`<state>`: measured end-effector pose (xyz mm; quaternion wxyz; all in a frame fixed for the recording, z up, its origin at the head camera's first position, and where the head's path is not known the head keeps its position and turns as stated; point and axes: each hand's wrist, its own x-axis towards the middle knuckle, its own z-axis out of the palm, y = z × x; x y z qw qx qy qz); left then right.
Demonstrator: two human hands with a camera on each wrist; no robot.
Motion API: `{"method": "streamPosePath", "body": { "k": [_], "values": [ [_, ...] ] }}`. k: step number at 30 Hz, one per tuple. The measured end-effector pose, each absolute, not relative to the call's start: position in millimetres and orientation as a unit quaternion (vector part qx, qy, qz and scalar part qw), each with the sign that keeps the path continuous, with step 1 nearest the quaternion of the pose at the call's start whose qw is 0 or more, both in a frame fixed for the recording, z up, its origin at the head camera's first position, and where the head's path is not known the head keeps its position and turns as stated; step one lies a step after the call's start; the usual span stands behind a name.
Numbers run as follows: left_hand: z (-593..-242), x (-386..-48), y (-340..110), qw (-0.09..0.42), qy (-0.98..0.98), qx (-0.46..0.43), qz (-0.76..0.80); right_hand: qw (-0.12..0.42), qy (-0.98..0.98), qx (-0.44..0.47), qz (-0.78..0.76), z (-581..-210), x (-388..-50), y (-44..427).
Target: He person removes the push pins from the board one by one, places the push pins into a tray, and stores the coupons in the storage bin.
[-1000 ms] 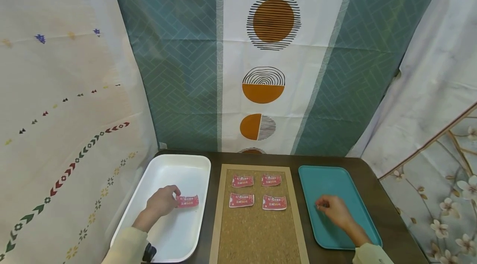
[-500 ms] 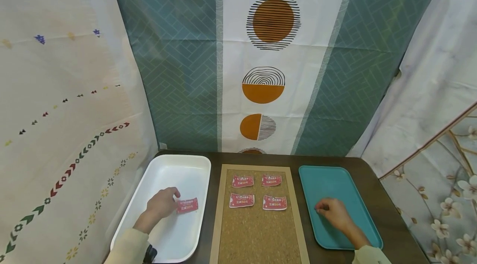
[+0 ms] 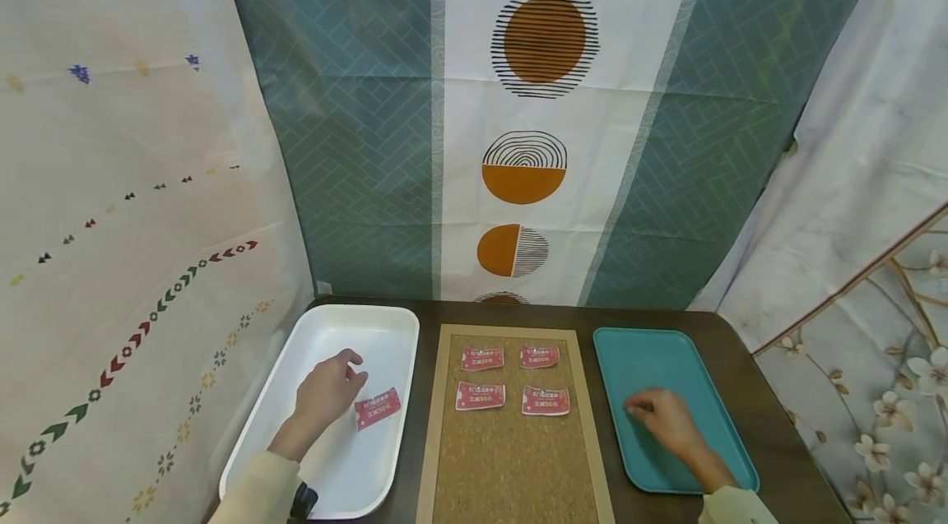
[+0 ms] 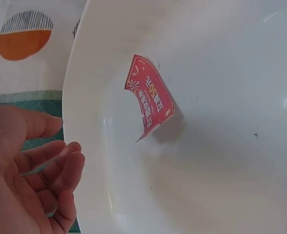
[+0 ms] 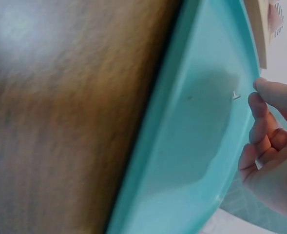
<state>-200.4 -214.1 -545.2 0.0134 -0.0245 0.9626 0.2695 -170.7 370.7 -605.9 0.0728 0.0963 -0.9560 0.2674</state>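
Observation:
A red paper coupon [image 3: 378, 409] with a curved edge lies in the white tray [image 3: 387, 479]. Beside it is my left hand [image 3: 328, 392], apart from the paper, fingers loosely bent and holding nothing. In the left wrist view, the coupon [image 4: 150, 95] curls up slightly, with a gap between it and the left hand [image 4: 41, 165]. My right hand [image 3: 662, 421] hovers over the teal tray [image 3: 652, 351], fingers loosely curled. Near the fingertips of the right hand [image 5: 275, 136], a small metal pin [image 5: 236, 95] shows against the tray.
Between the trays lies a wood-framed cork board [image 3: 518, 466]. Several red coupons [image 3: 480, 396] are fixed on its upper part in two rows. Under everything is a dark wooden table [image 3: 763, 392]. Patterned cloth [image 3: 378, 178] hangs behind and at both sides.
My left hand has let go of the coupon and lifted slightly up and away from it. The coupon now lies tilted in the white tray. My right hand has barely moved.

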Motion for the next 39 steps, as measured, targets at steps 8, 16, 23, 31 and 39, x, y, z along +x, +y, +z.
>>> {"method": "streamPosePath", "body": {
  "k": [8, 16, 23, 31, 39],
  "values": [
    [-539.4, -202.2, -201.7, -0.033, 0.954, -0.001, 0.297, 0.068, -0.957, 0.091, 0.267, -594.8, -176.7, 354.1],
    [-535.5, -204.3, -182.2, -0.041, 0.948, 0.017, 0.314, 0.056, -0.952, 0.085, 0.29, -585.7, -185.6, 324.9],
    [-536.1, -204.4, -168.7, -0.044, 0.949, 0.047, 0.31, 0.074, -0.944, 0.105, 0.305, -583.9, -188.1, 304.2],
    [-538.9, -202.1, -150.6, -0.04, 0.94, 0.072, 0.331, 0.069, -0.937, 0.114, 0.323, -581.5, -191.5, 281.2],
    [-538.9, -200.4, -128.3, -0.057, 0.933, 0.107, 0.34, 0.056, -0.933, 0.136, 0.329, -579.9, -197.6, 260.0]
  ]
}}
